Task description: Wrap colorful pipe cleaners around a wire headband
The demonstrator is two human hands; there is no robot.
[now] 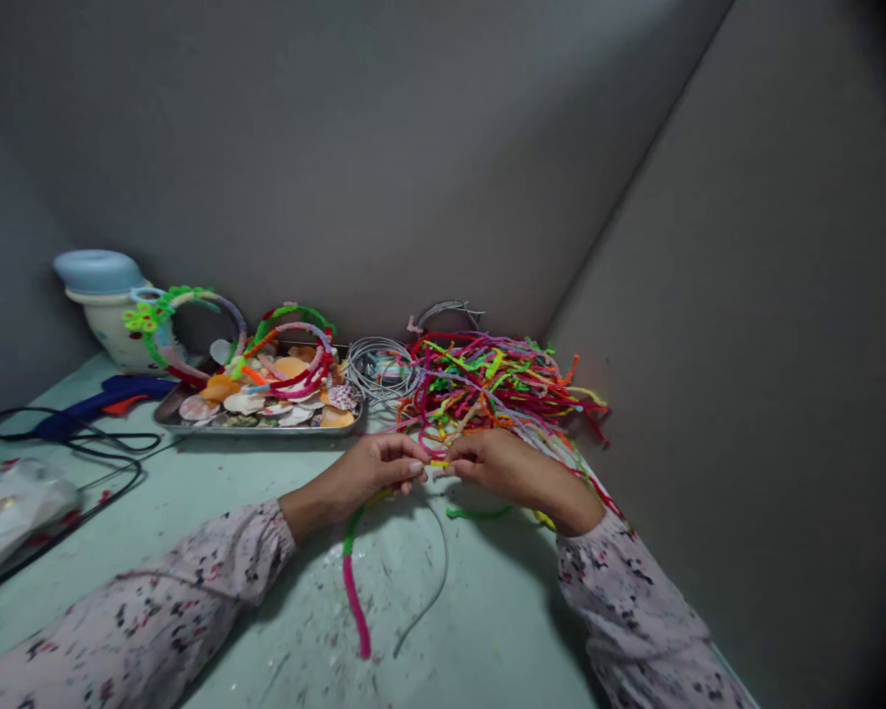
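My left hand [384,468] is closed in a pinch on a wire wrapped with fuzzy pipe cleaner [354,601]. Its wrapped end hangs below the hand, green above and pink at the tip. A bare grey wire end [444,561] curves down between my hands to the table. Fingers of my right hand [502,471] pinch a short yellow pipe cleaner [438,463] that spans the small gap between both hands. Under my right hand, a green pipe cleaner [479,513] lies on the table. My fingertips partly hide the wrapping spot.
A metal tray [266,430] of shells carries several wrapped rings. Beside it are a coil of grey wire [380,369] and a heap of coloured pipe cleaners [502,384]. A lidded container [107,305], black cable [129,463] and plastic bag [22,512] are left. Walls stand behind and right.
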